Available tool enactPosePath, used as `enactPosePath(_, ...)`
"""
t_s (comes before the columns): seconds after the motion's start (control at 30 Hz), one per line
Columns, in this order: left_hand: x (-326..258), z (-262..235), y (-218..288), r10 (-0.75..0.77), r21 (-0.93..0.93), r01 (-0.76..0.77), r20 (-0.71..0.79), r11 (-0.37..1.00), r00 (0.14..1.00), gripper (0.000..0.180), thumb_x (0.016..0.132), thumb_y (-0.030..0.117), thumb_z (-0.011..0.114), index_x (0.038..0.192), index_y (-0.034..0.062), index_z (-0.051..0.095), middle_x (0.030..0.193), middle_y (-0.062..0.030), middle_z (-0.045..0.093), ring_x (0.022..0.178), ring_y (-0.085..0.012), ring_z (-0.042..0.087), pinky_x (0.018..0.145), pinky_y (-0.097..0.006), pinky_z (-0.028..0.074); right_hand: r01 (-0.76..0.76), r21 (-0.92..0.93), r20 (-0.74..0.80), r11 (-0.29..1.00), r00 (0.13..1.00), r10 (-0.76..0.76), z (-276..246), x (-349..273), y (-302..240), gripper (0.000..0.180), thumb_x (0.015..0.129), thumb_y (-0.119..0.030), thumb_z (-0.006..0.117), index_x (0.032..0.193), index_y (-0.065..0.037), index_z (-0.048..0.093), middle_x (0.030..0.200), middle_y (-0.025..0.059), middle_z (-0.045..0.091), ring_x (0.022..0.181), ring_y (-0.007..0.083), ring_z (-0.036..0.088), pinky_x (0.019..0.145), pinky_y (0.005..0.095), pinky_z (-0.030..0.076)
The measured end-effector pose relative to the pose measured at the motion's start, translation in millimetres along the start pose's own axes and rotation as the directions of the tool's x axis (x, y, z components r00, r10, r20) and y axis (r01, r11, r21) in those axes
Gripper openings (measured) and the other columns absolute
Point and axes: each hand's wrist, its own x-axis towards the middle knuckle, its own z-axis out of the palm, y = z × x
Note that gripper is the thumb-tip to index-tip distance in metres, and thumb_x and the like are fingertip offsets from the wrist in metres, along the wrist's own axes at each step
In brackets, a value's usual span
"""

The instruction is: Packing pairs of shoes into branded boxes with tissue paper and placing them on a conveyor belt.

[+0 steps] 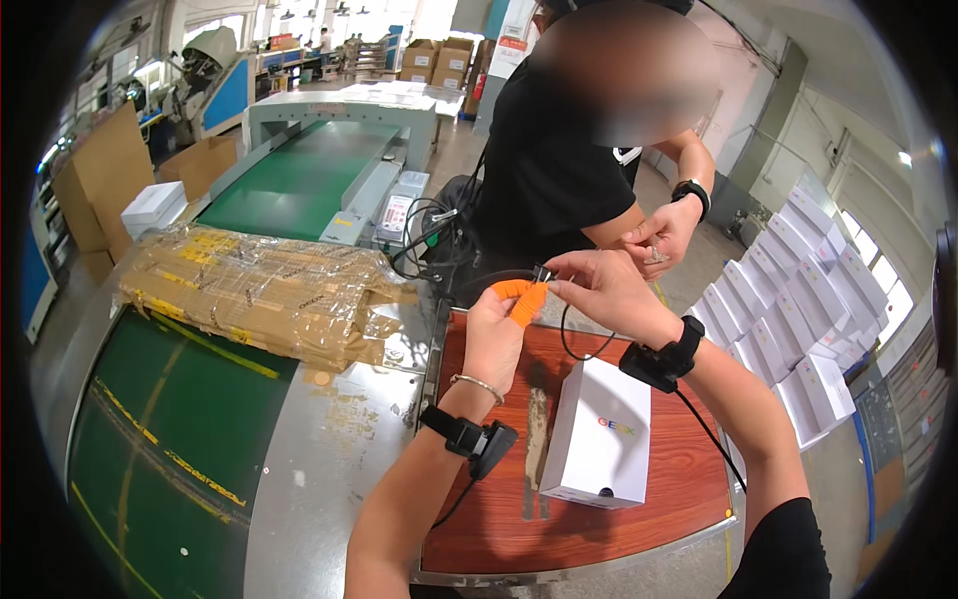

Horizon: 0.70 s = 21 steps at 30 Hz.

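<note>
My left hand, with orange finger cots on thumb and forefinger, pinches one end of a thin black cable above the red-brown table. My right hand pinches the same cable by its small connector, close to the left fingertips. The cable hangs down in a loop between my hands. A white box lies on the table just below my wrists. Both wrists wear black strapped devices.
A person in a black shirt stands across the table, their hand holding something small. A plastic-wrapped bundle of flat cardboard lies on the green conveyor at left. Several stacked white boxes sit at right.
</note>
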Motion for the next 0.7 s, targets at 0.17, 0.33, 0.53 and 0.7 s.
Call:
enactPosePath(0.17,7,2,0,-0.077,-0.122,0.069,-0.060,0.990,0.995,0.021,0.096,0.002,0.061,0.116,-0.0011,0.054,0.107,-0.0120,0.064,0.091,-0.0159,0.061,0.084,-0.028,0.052,0.251,-0.857,-0.114,0.451,0.760,-0.640,-31,2,-21,0.035,0.074,-0.007,0.072,0.109,-0.010,0.067,0.106,0.0082,0.063,0.100,0.0274,0.059,0.083,0.0376,0.048)
enactPosePath(0.33,13,10,-20,-0.108,-0.285,0.110,0.021,0.952,0.994,0.019,0.095,0.000,0.059,0.114,0.0003,0.055,0.107,-0.0132,0.064,0.089,-0.0163,0.061,0.084,-0.029,0.052,0.200,-0.945,-0.002,0.259,0.788,-0.616,-36,25,-5,0.047,0.072,-0.004,0.067,0.116,-0.018,0.061,0.128,0.0126,0.050,0.118,0.0319,0.048,0.095,0.0419,0.041)
enactPosePath(0.53,28,19,-39,-0.124,-0.477,0.117,0.016,0.871,0.992,0.019,0.096,0.001,0.059,0.114,0.0010,0.055,0.106,-0.0128,0.065,0.089,-0.0155,0.060,0.082,-0.029,0.051,0.253,-0.920,-0.022,0.298,0.726,-0.687,-32,42,2,0.030,0.069,-0.011,0.072,0.097,-0.019,0.072,0.119,0.0059,0.057,0.115,0.0282,0.050,0.097,0.0420,0.041)
enactPosePath(0.7,37,29,-46,-0.149,-0.522,0.129,0.005,0.843,0.989,0.021,0.097,0.004,0.060,0.116,0.0027,0.053,0.106,-0.0124,0.063,0.089,-0.0156,0.059,0.083,-0.030,0.050,0.291,-0.888,-0.058,0.356,0.696,-0.715,-29,45,0,0.015,0.065,-0.014,0.075,0.079,-0.019,0.077,0.109,0.0004,0.061,0.111,0.0253,0.053,0.096,0.0417,0.041)
